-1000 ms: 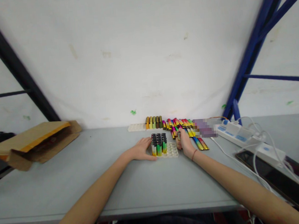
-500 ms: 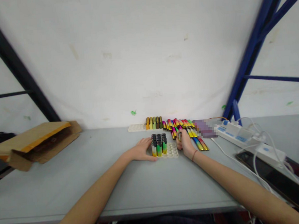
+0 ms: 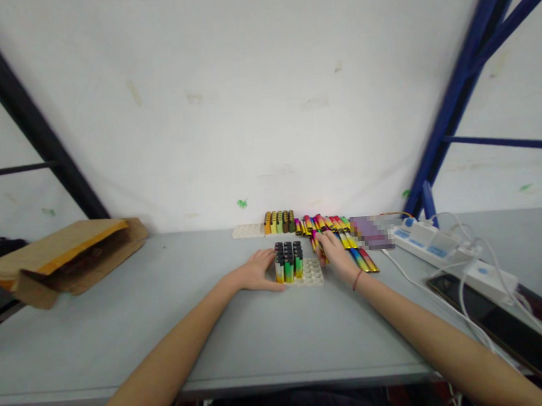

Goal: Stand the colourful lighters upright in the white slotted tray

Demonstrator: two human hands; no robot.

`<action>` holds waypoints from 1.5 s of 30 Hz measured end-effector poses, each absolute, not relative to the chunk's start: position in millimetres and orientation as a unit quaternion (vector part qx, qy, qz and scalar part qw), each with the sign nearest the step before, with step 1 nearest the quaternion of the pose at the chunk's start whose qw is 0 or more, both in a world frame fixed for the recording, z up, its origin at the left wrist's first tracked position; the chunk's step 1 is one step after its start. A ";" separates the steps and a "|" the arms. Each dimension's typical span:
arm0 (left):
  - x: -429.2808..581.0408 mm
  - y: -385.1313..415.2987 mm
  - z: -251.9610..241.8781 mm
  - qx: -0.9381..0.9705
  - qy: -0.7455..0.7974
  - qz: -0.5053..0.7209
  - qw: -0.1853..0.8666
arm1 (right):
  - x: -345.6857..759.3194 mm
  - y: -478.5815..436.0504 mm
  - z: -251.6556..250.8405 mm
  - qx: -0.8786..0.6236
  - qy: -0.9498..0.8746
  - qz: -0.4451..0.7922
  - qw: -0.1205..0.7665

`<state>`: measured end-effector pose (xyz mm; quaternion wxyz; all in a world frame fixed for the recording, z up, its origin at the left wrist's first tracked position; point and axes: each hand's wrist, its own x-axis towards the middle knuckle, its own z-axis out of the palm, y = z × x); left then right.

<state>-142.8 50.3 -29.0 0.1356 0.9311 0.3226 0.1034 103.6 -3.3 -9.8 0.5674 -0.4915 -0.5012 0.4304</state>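
Note:
My left hand [image 3: 255, 272] rests against the left side of a white holed tray [image 3: 313, 274], thumb at its near corner and fingers behind. In this tray several battery-like cylinders [image 3: 288, 267] with black tops and green-yellow shiny wraps stand upright in rows. The right-hand holes of the tray show bare. Just right of the tray, my right hand [image 3: 337, 255] is closed, fingers bent down around a shiny gold-coloured cylinder that they mostly cover. Beside and behind it lies a group of loose cylinders [image 3: 348, 239] in pink, yellow, blue and red metallic wraps.
At the wall, a second white tray [image 3: 249, 231] holds upright yellow, green and brown cylinders [image 3: 279, 223]. A torn brown paper package [image 3: 75, 254] lies at left. On the right are a power strip [image 3: 461, 264] with white cables and a dark phone [image 3: 497, 323].
My right hand has turned over, its fingers now pointing down and left over the cylinder, which showed more before. My left hand and the tray have stayed in place.

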 end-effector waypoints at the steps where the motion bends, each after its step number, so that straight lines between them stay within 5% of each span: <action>1: -142.6 50.2 -28.7 0.932 0.321 0.104 0.135 | 105.1 -4.9 -7.0 -0.484 -0.540 0.392 0.566; 6: -140.8 48.7 -25.9 0.932 0.319 0.108 0.137 | 115.6 -10.5 8.6 -0.449 -0.676 0.253 0.526; 17: -140.0 46.9 -25.2 0.932 0.318 0.112 0.131 | 113.5 -23.2 13.9 -0.413 -0.735 0.339 0.418; 45: -140.6 47.6 -26.2 0.930 0.322 0.109 0.138 | 104.2 -35.3 24.5 -0.374 -0.845 0.171 0.341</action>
